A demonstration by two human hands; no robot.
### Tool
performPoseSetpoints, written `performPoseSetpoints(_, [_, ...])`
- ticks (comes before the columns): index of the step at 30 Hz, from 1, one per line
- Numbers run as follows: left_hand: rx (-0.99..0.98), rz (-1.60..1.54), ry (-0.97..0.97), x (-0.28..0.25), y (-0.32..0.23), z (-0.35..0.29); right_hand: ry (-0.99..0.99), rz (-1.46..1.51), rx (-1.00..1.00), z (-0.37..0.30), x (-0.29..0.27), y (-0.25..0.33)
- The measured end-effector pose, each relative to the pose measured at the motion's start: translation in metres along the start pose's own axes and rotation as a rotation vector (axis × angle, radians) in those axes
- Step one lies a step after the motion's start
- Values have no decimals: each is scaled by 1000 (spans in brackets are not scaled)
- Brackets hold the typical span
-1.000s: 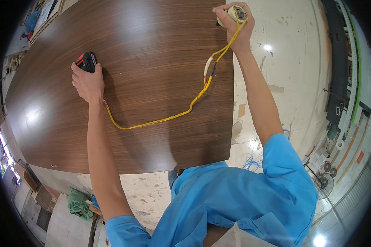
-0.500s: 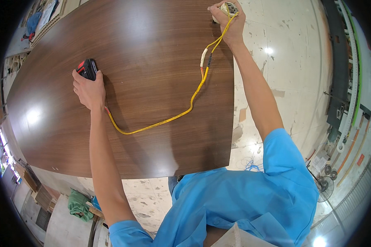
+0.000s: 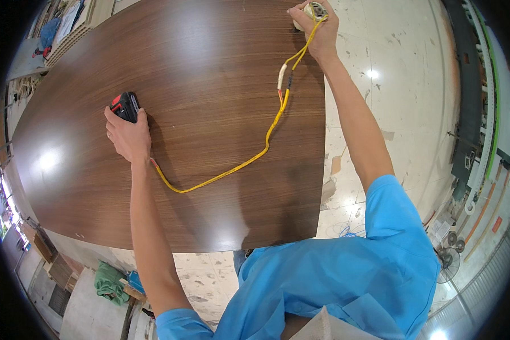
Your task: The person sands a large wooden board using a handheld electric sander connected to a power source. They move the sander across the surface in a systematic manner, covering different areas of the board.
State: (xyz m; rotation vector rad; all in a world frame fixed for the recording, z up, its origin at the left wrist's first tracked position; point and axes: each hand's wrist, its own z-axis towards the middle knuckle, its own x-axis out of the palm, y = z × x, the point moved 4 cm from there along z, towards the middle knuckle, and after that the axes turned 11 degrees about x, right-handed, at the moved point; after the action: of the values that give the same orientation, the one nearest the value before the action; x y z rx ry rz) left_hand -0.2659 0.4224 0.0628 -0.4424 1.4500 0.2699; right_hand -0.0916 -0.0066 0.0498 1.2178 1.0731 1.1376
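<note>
My left hand (image 3: 129,134) is closed round a black and red block that looks like a power-tool battery pack (image 3: 124,107), low over the left part of the brown wood-grain tabletop (image 3: 209,124). At the table's far right edge, my right hand (image 3: 323,37) grips a cream-coloured cylindrical piece with a round, dark-patterned end (image 3: 317,10). A yellow cable (image 3: 232,170) runs between the two hands, sagging in a curve over the wood. Near my right hand it splits into two yellow wires, with a white sleeve (image 3: 281,76) and black tape on the joints. Its left end passes beneath my left wrist.
Tiled floor (image 3: 379,85) lies beyond the table's right edge. Stacked boards (image 3: 76,28) stand at the far left. A green cloth bundle (image 3: 111,281) sits at the lower left, and a fan (image 3: 449,262) at the lower right. Blue string (image 3: 348,231) lies on the floor near my body.
My left hand has come slightly nearer to me with the battery pack. The right hand keeps its grip at the table edge, and the whole view has shifted a little.
</note>
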Motion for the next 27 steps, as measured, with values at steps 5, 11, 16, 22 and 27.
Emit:
performPoseSetpoints(5, [28, 12, -19, 0, -2, -1, 4, 43, -79, 23, -3, 5])
performPoseSetpoints(11, [19, 3, -12, 1, -7, -4, 1, 49, -7, 34, 5, -10])
performPoseSetpoints(16, [6, -14, -20, 1, -8, -7, -29, -20, -108, 56, -7, -2])
performPoseSetpoints(22, [-8, -14, -5, -1, -11, -6, -27, -16, -75, 70, 3, -9])
performPoseSetpoints(27, [-17, -23, 3, -1, -12, -9, -7, 56, -126, 88, -6, -6])
